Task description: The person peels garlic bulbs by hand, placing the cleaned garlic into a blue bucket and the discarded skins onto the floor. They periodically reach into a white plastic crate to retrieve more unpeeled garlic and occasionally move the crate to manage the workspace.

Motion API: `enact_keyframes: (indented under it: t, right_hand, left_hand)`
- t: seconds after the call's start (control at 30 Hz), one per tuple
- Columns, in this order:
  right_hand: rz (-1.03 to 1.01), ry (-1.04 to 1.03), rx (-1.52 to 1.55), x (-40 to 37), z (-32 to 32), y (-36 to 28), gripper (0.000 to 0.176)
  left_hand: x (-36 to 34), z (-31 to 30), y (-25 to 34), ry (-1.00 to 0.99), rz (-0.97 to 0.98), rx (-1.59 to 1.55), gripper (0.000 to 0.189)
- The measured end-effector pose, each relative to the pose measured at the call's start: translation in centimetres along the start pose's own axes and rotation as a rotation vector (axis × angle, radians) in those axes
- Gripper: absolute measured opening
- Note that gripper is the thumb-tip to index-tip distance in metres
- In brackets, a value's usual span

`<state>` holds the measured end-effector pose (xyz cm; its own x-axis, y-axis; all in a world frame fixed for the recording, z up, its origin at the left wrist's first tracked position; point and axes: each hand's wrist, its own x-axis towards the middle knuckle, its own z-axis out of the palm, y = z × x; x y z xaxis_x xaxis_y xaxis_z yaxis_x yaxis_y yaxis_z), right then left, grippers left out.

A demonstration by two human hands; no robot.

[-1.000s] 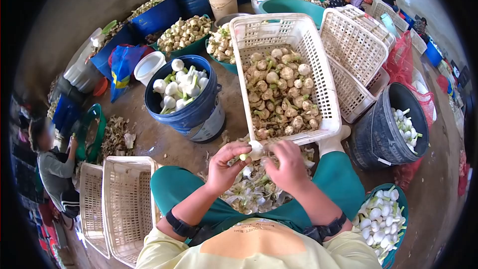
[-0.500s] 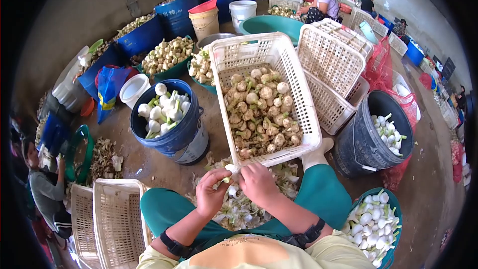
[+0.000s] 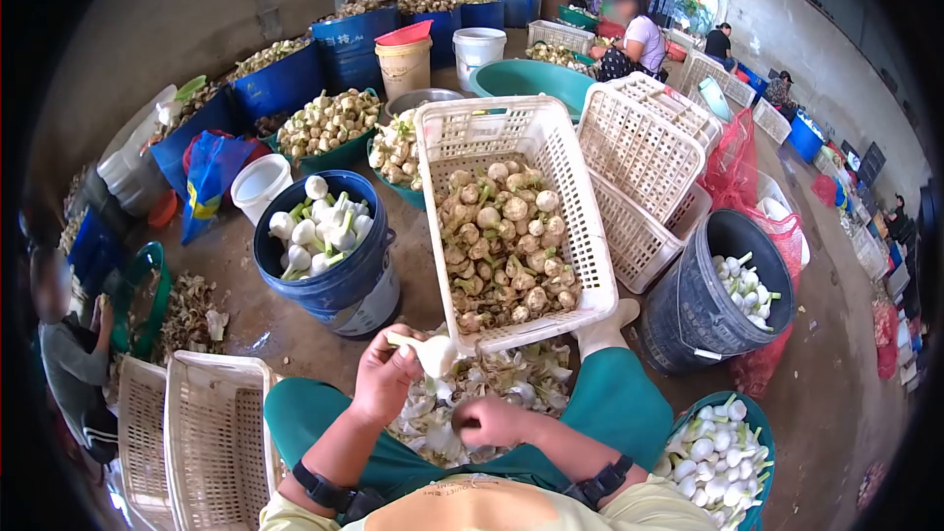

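Observation:
A peeled white garlic bulb [image 3: 436, 355] with a short green stem is pinched in my left hand [image 3: 383, 380], in front of the crate. Lower down, my right hand [image 3: 497, 423] is closed, its fingers curled inward over the peelings. Something dark shows at its fingertips, but I cannot make out what it is. Loose garlic skins [image 3: 433, 413] cover the floor between my knees. Just beyond my hands, a tilted white plastic crate [image 3: 596, 275] holds many unpeeled, brownish garlic bulbs [image 3: 506, 246].
A blue bucket [image 3: 379, 280] of peeled garlic stands left of the crate. On the right are a dark bucket [image 3: 678, 305] and a green basin [image 3: 762, 423], both with peeled bulbs. Stacked crates [image 3: 644, 152] stand behind; more crates [image 3: 182, 433] lie at left. Other people sit farther off.
My left hand has lifted and turned outward with the garlic bulb, which now shows whole. My right hand has parted from it and dropped toward the peelings. The view has shifted slightly.

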<state>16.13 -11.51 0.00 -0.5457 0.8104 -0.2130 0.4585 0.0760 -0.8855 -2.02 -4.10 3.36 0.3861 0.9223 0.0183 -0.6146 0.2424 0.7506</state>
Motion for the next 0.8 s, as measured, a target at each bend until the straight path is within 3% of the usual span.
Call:
enact_keyframes:
  t: [0.13,0.23,0.3,0.37,0.4,0.43,0.47,0.5,0.57,0.6,0.63,0.67,0.7,0.77,0.8]
  right_hand:
    - [0.187,0.061,-0.329,-0.2,0.2,0.8,0.027]
    - [-0.136,0.319,0.971,0.6,-0.6,-0.3,0.047]
    - [-0.190,0.327,1.203,1.3,-1.3,-1.3,0.043]
    - [-0.139,0.600,0.961,1.1,-2.4,-1.2,0.034]
    - [-0.098,0.807,0.586,0.5,-4.2,-0.3,0.032]
    - [0.103,1.006,0.552,-1.2,-7.1,-1.6,0.033]
    - [-0.164,1.370,0.540,-2.5,-10.0,-1.4,0.034]
    - [-0.285,1.651,0.271,-5.1,-13.6,-0.9,0.035]
    - [-0.184,1.978,-0.075,-11.8,-20.3,0.1,0.036]
    - [-0.281,2.004,-0.230,-15.5,-23.6,2.4,0.038]
    - [0.028,2.057,-0.800,-18.7,-26.6,3.8,0.042]
    - [0.392,1.896,-1.075,-20.5,-28.1,4.4,0.049]
    - [0.498,2.027,-1.100,-20.4,-29.1,7.0,0.047]
    - [0.394,1.783,-1.221,-15.7,-29.3,7.3,0.048]
    - [0.223,1.659,-1.212,-11.4,-29.4,8.8,0.043]
  left_hand:
    - [0.0,-0.9,0.1,0.121,-0.024,-0.060,0.022]
    - [-0.6,0.0,-0.8,0.124,-0.075,0.105,0.022]
    - [-0.8,0.3,-2.5,-0.006,-0.044,0.446,0.023]
    - [-0.3,0.9,-3.9,-0.056,0.069,0.465,0.039]
    - [-0.1,1.2,-3.7,-0.049,0.102,0.555,0.044]
    - [0.2,1.3,-3.3,-0.038,0.133,0.646,0.050]
    - [0.7,0.6,-3.3,-0.037,0.128,0.646,0.050]
    - [1.3,-0.5,-3.3,-0.026,0.071,0.696,0.051]
    - [2.0,-1.9,-3.4,0.004,-0.011,0.743,0.053]
    - [2.7,-2.2,-3.4,0.017,-0.077,0.727,0.051]
    - [3.3,-2.6,-3.6,0.028,-0.147,0.708,0.050]
    - [4.0,-2.8,-4.0,0.029,-0.150,0.729,0.044]
    - [4.6,-3.2,-4.7,0.039,-0.160,0.705,0.044]
    - [6.0,-4.4,-6.0,0.007,-0.229,0.709,0.041]
    - [6.5,-4.7,-6.5,0.009,-0.240,0.708,0.040]
